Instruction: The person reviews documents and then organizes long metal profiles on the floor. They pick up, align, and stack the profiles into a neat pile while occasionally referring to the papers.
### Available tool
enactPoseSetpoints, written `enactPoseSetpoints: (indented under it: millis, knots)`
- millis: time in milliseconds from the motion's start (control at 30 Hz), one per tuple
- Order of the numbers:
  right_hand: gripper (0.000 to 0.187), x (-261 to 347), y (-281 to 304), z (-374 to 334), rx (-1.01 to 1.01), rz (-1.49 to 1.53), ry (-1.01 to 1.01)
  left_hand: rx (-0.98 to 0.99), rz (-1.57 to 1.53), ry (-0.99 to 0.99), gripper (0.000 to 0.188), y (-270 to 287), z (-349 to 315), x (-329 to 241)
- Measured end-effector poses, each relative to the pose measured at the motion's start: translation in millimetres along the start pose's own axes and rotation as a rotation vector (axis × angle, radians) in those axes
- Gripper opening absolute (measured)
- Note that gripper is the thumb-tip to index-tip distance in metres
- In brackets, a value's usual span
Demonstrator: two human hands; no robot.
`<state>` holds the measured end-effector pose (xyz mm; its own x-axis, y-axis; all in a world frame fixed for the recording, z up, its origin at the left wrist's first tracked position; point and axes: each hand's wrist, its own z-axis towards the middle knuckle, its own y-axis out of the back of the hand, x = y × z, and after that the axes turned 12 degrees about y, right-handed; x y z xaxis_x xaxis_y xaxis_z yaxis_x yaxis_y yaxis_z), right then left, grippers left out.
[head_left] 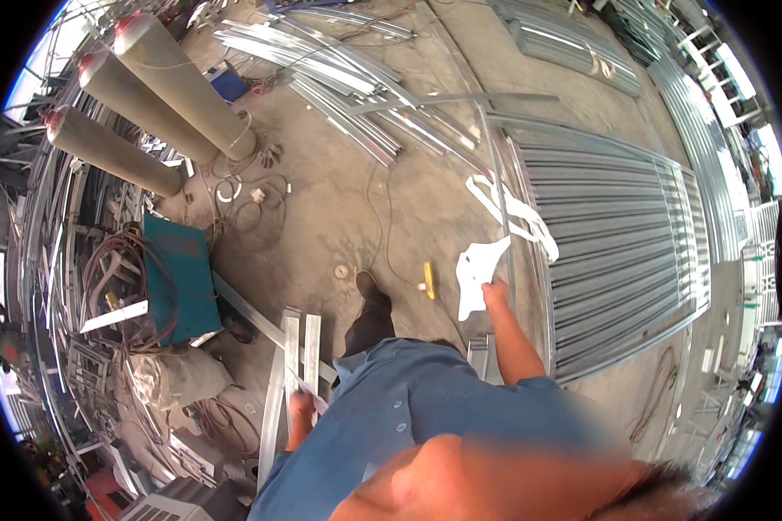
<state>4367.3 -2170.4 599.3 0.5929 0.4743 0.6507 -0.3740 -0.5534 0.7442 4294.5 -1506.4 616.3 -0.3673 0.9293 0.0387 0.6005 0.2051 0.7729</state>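
On the right, my right hand point(495, 293) is closed on the edge of a white sheet point(480, 271) with an uneven outline. Whether it is cloth, paper or plastic cannot be told. Just beyond it, white strips point(526, 217) lie against the edge of the metal frame. Low on the left, my left hand point(301, 405) is closed beside upright-looking silvery metal profiles point(292, 347). A thin pale piece point(319, 403) shows at its fingers; its kind is too small to make out.
A large slatted metal panel point(621, 252) fills the right side. Metal bars point(347, 78) lie loose ahead. On the left stand tall gas cylinders point(178, 82) and a teal machine point(178, 278) with coiled cables. A yellow tool point(429, 280) and cables lie on the concrete floor.
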Motion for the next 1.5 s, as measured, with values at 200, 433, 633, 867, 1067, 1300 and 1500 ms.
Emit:
enactPoseSetpoints:
  millis: [200, 433, 633, 867, 1067, 1300, 1500]
  knots:
    - [0.038, 57.6, -42.6, 68.5, 0.044, -0.091, -0.211, -0.218, -0.537, 0.035, 0.036, 217.1, 175.0, -122.6]
    - [0.03, 150.9, -138.2, 186.5, 0.077, 0.041, -0.336, -0.269, -0.715, -0.09, 0.029, 418.2, 297.0, -290.2]
    - [0.029, 255.4, -255.0, 365.7, 0.149, 0.135, -0.223, -0.316, -0.798, -0.135, 0.03, 519.7, 435.0, -394.1]
    - [0.035, 467.9, -325.2, 588.1, 0.17, -0.094, 0.144, -0.387, -0.741, -0.117, 0.024, 663.7, 550.4, -484.2]
    - [0.034, 701.7, -387.9, 721.1, 0.177, 0.017, 0.289, -0.427, -0.716, -0.209, 0.022, 772.2, 687.5, -568.8]
    - [0.033, 817.9, -502.6, 830.3, 0.121, 0.171, 0.193, -0.316, -0.687, -0.286, 0.024, 900.5, 925.3, -682.6]
    - [0.041, 863.7, -538.9, 882.9, 0.098, 0.328, -0.07, -0.359, -0.635, -0.281, 0.024, 1042.4, 1064.2, -725.8]
